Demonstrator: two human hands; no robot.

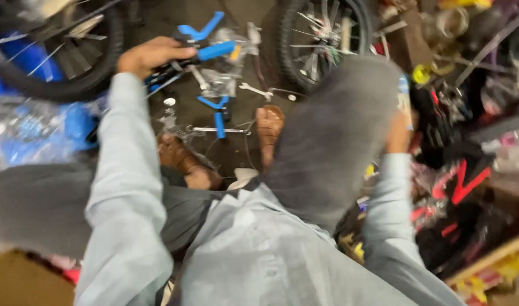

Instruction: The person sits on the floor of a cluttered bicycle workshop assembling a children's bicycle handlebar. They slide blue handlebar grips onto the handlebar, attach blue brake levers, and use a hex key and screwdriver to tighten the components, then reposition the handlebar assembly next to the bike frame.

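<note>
While left hand (149, 55) grips blue handlebar (214, 51), right hand (397, 133) blurred, grip unclear

A clear plastic bag (222, 71) of small parts lies crumpled on the dark floor between the two wheels, just below the blue grip. Crinkled clear wrapping (27, 133) covers blue pieces at the left edge. At the right, a black package (461, 187) with red marks lies tilted, and a brown cardboard box (489, 260) with yellow and red patches sits in the lower right corner.
</note>
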